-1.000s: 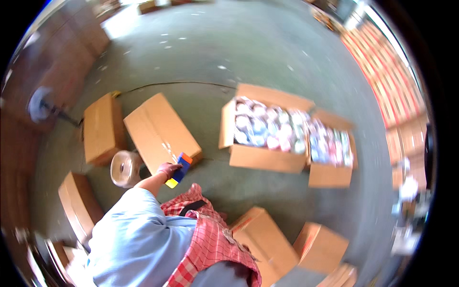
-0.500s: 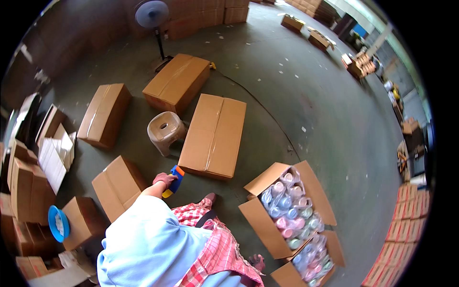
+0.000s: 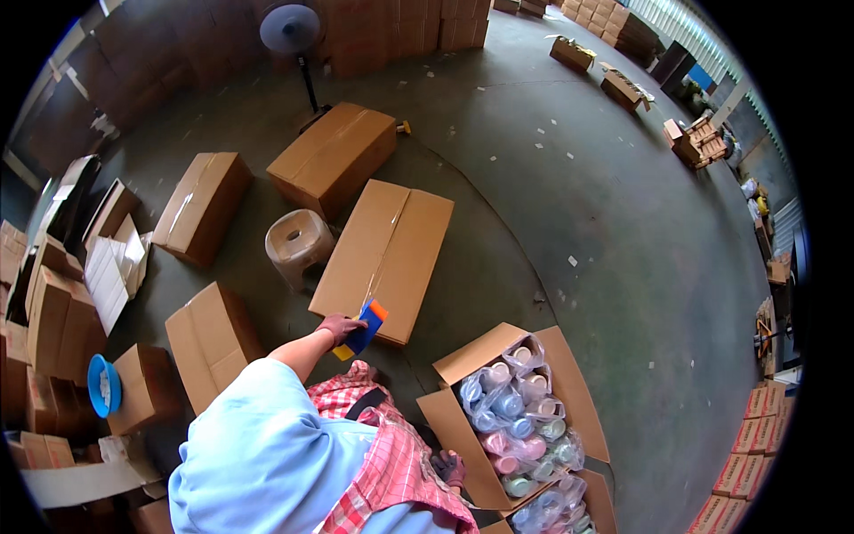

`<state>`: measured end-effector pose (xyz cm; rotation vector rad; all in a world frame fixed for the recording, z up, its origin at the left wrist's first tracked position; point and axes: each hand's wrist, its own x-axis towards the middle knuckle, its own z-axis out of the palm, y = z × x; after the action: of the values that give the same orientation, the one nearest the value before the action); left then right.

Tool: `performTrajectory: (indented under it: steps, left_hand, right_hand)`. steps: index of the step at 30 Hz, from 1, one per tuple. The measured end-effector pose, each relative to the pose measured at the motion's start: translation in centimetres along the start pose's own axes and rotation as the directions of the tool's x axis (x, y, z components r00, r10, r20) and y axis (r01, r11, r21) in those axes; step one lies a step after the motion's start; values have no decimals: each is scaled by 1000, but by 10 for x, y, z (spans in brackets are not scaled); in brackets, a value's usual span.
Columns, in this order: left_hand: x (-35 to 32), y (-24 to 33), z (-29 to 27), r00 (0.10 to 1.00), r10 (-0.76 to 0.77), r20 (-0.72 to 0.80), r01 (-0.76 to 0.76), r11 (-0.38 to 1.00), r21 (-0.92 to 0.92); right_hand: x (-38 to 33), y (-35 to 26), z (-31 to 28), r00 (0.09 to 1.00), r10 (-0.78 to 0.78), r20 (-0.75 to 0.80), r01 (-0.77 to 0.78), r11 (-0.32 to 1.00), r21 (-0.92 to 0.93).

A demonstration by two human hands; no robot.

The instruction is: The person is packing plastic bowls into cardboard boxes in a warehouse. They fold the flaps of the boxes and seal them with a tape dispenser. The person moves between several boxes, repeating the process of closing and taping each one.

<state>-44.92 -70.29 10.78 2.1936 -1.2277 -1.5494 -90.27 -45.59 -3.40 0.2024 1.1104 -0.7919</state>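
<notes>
My left hand (image 3: 340, 329), in a dark reddish glove, is closed round a tape dispenser (image 3: 365, 327) with a blue body, orange edge and yellow handle. The dispenser overlaps the near end of a large closed carton (image 3: 391, 249) with a taped centre seam; whether they touch I cannot tell. Low by my side hangs my gloved right hand (image 3: 449, 467), its fingers loosely apart and no object seen in them. Beside it stands an open carton (image 3: 569, 392) full of bagged pastel cups (image 3: 511, 405). Another open carton with bagged cups (image 3: 551, 512) is partly cut off below.
A beige plastic stool (image 3: 298, 245) stands left of the large carton. Around it are closed cartons (image 3: 334, 147) (image 3: 200, 209) (image 3: 213, 347). A blue basin (image 3: 104, 384) sits at left, a fan (image 3: 292, 31) at the back. A dark cable (image 3: 498, 218) crosses the floor.
My left hand has brought the tape dispenser rightward over the large carton's near end. My right hand has shifted left and slightly up. The whole view has shifted a little.
</notes>
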Motion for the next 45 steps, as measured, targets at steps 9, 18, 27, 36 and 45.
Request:
performTrajectory:
  steps: [9,18,27,36,45]
  left_hand:
    - [-1,12,86,995,-103,3,103,994,32]
    - [40,-29,73,941,-329,78,331,846,-417]
    - [108,-76,43,909,-414,-42,386,877,-286]
    - [144,-31,63,961,-264,-76,232,928,-290]
    - [210,81,231,997,4,73,32,872,-489]
  right_hand:
    - [19,-69,-8,962,-167,-218,191,977,93]
    - [173,-17,100,975,26,-223,23,976,216]
    - [356,3,102,858,206,-471,143,784,604]
    - [367,-26,117,913,-30,-406,401,241,884]
    - [299,-30,88,887,-325,-328,309,-110,945]
